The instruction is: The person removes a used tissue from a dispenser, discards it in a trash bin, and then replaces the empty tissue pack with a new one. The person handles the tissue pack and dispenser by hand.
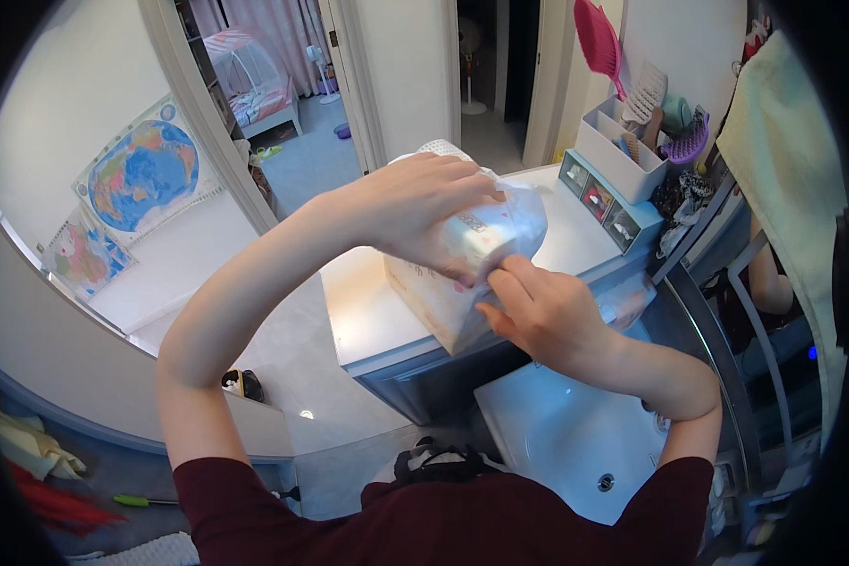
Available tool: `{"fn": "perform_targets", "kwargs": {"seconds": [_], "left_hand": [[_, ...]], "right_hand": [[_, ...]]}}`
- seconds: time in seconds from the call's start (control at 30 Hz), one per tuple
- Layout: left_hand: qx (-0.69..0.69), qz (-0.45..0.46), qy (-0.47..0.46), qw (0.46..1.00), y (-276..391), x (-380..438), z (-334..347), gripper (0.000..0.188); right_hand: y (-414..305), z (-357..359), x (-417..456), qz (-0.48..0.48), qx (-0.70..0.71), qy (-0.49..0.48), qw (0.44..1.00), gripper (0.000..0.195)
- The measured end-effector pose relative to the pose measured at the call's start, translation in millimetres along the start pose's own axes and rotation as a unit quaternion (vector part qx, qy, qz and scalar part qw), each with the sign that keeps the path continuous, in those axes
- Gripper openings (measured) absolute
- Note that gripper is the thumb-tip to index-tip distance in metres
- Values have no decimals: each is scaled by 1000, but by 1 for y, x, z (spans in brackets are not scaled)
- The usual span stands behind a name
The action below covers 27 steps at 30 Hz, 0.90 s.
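Observation:
A soft pack in pale, translucent plastic wrap (pixel 527 212), with writing and small pink marks, is between my hands above the white counter. My left hand (pixel 421 201) spreads over its top and far-left side, with the thumb underneath. At the near corner, my right hand (pixel 548 304) pinches the wrap between curled fingers and thumb. Beneath and behind the hands stands a larger printed pale package (pixel 424 301), upright at the counter's edge. Whether the two packs touch is hidden by my hands. A white perforated surface (pixel 442 147) shows just beyond my left hand.
A white washbasin (pixel 566 431) lies below my right forearm. On the counter (pixel 357 311), a blue drawer box (pixel 644 219) carries a white organizer (pixel 619 152) holding hairbrushes. A yellowish towel (pixel 785 141) hangs at the right beside a mirror. Doorways open beyond the counter.

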<state>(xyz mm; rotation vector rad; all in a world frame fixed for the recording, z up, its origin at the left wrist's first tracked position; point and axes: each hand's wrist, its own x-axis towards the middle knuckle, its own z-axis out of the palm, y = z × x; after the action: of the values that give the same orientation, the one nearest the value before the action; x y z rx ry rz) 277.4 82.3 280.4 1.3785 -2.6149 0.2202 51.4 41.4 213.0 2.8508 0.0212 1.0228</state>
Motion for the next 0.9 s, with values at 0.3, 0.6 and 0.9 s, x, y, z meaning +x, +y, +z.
{"fn": "perform_targets", "kwargs": {"seconds": [0.3,0.6,0.9], "left_hand": [[-56,-58,35,996,9,2,12,62],[-34,-191,-17,981,21,8,6,60],[-189,-59,61,978,9,-18,-7,18]], "right_hand": [[-7,-11,6,200,145,-115,962,25],[12,-24,14,206,236,-156,937,15],[42,-17,20,218,359,4,908,13]]}}
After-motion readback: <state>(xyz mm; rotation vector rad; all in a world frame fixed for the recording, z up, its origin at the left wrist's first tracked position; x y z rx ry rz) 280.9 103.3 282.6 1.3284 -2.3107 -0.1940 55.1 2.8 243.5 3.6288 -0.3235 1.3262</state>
